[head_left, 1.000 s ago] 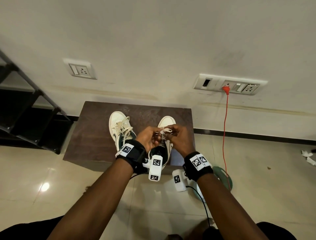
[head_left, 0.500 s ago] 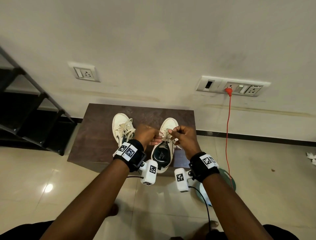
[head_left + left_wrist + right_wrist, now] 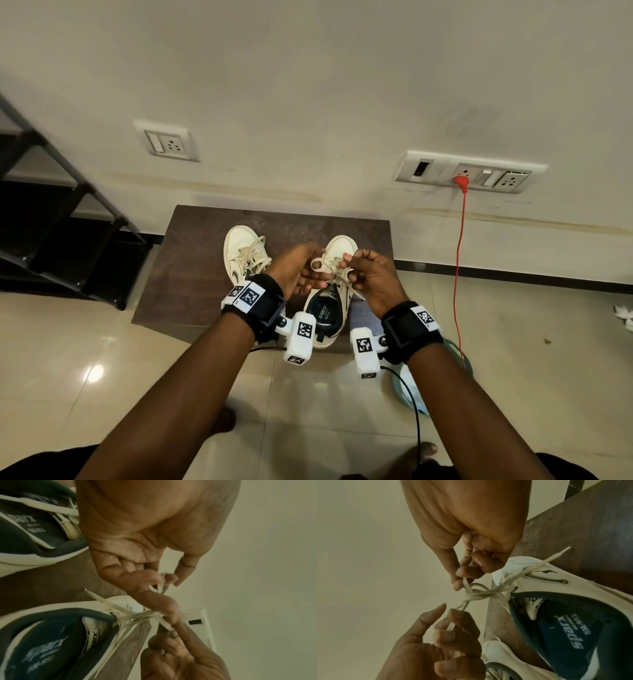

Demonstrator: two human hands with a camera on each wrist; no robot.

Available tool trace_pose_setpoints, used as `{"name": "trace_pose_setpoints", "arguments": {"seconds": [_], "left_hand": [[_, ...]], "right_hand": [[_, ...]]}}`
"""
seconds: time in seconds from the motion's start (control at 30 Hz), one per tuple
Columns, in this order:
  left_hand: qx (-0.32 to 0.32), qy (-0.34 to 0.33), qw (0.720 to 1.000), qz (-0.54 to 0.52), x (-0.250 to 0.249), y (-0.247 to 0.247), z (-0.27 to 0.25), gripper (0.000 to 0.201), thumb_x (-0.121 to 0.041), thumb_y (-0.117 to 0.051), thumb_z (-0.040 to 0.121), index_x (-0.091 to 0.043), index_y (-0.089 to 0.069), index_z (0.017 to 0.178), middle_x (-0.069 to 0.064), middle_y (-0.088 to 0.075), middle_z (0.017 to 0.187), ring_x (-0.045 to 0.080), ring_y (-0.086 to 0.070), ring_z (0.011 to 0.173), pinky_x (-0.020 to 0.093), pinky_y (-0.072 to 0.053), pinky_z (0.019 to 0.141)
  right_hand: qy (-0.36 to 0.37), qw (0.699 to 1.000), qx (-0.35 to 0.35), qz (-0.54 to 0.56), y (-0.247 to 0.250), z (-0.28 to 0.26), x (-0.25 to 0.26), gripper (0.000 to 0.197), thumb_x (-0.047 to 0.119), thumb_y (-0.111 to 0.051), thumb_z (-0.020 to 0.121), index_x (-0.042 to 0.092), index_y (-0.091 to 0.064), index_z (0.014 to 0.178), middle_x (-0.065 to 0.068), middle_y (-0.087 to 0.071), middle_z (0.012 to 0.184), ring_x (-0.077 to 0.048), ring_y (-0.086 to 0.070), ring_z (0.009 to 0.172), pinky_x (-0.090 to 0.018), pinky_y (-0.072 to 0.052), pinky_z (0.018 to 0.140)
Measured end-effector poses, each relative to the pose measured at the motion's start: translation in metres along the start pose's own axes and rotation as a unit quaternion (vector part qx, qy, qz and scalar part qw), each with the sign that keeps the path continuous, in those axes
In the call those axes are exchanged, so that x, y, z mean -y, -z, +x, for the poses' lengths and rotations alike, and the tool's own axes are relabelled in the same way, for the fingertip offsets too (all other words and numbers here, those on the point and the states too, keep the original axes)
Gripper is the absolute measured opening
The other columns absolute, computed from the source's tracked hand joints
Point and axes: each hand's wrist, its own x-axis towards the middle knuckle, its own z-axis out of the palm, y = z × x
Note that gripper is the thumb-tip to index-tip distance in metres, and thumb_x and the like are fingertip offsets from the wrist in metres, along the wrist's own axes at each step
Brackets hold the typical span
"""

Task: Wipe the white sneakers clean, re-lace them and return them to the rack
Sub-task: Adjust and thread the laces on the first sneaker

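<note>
The lacing stage is near its end. Both sneakers stand side by side on a dark brown stool (image 3: 191, 274). The left sneaker (image 3: 245, 255) carries a tied lace and lies just beside the left hand (image 3: 298, 270), untouched. The right sneaker (image 3: 334, 294) sits directly below the fingers of both hands, with its lace (image 3: 481, 595) threaded through the eyelets and drawn up into a half-formed bow between the two sets of fingertips.

Finger state: the left hand pinches one loop of the lace between thumb and forefinger, with the remaining fingers loosely curled. The right hand (image 3: 371, 277) pinches the opposite loop between thumb and forefinger, with the other fingers folded into the palm. One free lace end (image 3: 556, 557) trails away from the fingers across the side of the shoe.

Judged status:
1. Wiping: apparently complete; no cloth is held in either hand.
2. Lacing: the left shoe is finished; the right shoe's knot is not yet pulled tight.
3. Return: not started. The black rack (image 3: 51, 219) stands well away from the fingers, to the left of the stool.
</note>
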Motion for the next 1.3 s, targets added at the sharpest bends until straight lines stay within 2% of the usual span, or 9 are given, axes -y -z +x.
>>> {"name": "trace_pose_setpoints", "arguments": {"seconds": [0.27,0.4,0.57,0.67,0.77,0.9,1.03,1.2,1.3], "left_hand": [[-0.057,-0.013,0.998,0.022,0.009,0.006,0.017,0.038,-0.023,-0.072,0.09,-0.019,-0.048,0.061,-0.006,-0.042,0.05,0.007,-0.029,0.04,0.018,-0.023,0.04],[-0.134,-0.041,0.987,0.079,0.013,0.016,0.027,0.034,-0.02,-0.075,0.087,-0.011,-0.056,0.061,0.002,-0.045,0.054,0.013,-0.035,0.041,0.022,-0.029,0.044],[-0.206,-0.044,0.954,0.214,0.029,0.032,0.032,0.027,-0.023,-0.067,0.091,0.002,-0.071,0.097,0.021,-0.071,0.1,0.036,-0.069,0.099,0.038,-0.056,0.085],[-0.226,-0.073,0.939,0.249,0.04,0.031,0.028,0.032,-0.029,-0.068,0.092,-0.013,-0.059,0.066,0.006,-0.059,0.068,0.027,-0.063,0.075,0.032,-0.052,0.07],[-0.177,-0.105,0.957,0.206,0.046,0.024,0.022,0.037,-0.022,-0.067,0.095,0.009,-0.067,0.074,0.01,-0.064,0.057,0.014,-0.06,0.041,0.02,-0.045,0.042],[-0.131,-0.132,0.967,0.172,0.046,0.021,0.021,0.028,-0.025,-0.071,0.093,0.002,-0.066,0.086,0.017,-0.075,0.076,0.022,-0.072,0.056,0.025,-0.053,0.045],[-0.078,-0.114,0.968,0.212,0.035,0.008,0.02,0.032,-0.038,-0.073,0.089,-0.012,-0.064,0.104,0.008,-0.077,0.084,0.022,-0.072,0.06,0.024,-0.05,0.045],[-0.062,-0.177,0.893,0.408,0.026,0.005,0.02,0.057,-0.059,-0.075,0.065,-0.027,-0.067,0.112,-0.003,-0.074,0.098,0.019,-0.072,0.083,0.039,-0.061,0.077],[-0.065,-0.186,0.848,0.492,0.023,0.002,0.019,0.029,-0.05,-0.077,0.072,-0.029,-0.071,0.091,-0.007,-0.07,0.093,0.018,-0.066,0.092,0.036,-0.055,0.084]], "right_hand": [[0.02,0.997,0.006,-0.075,0.005,-0.004,0.014,0.028,-0.011,-0.069,0.085,0.01,-0.053,0.076,0.004,-0.057,0.051,-0.001,-0.044,0.034,-0.014,-0.03,0.033],[0.055,0.984,-0.02,-0.167,0.024,0.001,0.01,0.019,-0.007,-0.078,0.078,0.002,-0.062,0.08,0.003,-0.06,0.057,-0.002,-0.045,0.041,-0.017,-0.028,0.038],[0.072,0.959,-0.042,-0.272,0.06,-0.007,0.004,0.007,-0.001,-0.079,0.081,-0.005,-0.075,0.085,-0.005,-0.07,0.07,0.0,-0.055,0.05,-0.014,-0.035,0.043],[0.083,0.951,-0.047,-0.294,0.065,-0.01,-0.007,0.01,-0.004,-0.078,0.08,-0.01,-0.076,0.088,-0.013,-0.073,0.075,0.001,-0.062,0.056,-0.012,-0.046,0.055],[0.098,0.919,-0.052,-0.378,0.068,-0.003,-0.016,0.007,0.012,-0.082,0.082,0.005,-0.081,0.079,-0.013,-0.075,0.071,-0.01,-0.061,0.061,-0.031,-0.051,0.064],[0.096,0.876,0.004,-0.472,0.059,-0.001,-0.017,0.038,0.043,-0.079,0.083,0.012,-0.071,0.063,-0.002,-0.066,0.059,-0.007,-0.054,0.055,-0.027,-0.044,0.06],[0.093,0.822,0.007,-0.562,0.038,-0.003,-0.008,0.03,0.05,-0.085,0.071,0.024,-0.075,0.08,0.011,-0.071,0.083,-0.009,-0.065,0.079,-0.034,-0.055,0.071],[0.087,0.824,0.02,-0.559,0.024,0.005,-0.004,0.041,0.023,-0.093,0.065,0.018,-0.063,0.093,0.006,-0.066,0.092,-0.01,-0.061,0.084,-0.022,-0.046,0.067],[0.081,0.828,0.037,-0.553,0.017,0.008,-0.007,0.037,0.014,-0.091,0.068,0.016,-0.064,0.095,0.003,-0.068,0.09,-0.01,-0.062,0.082,-0.014,-0.042,0.064]]}}
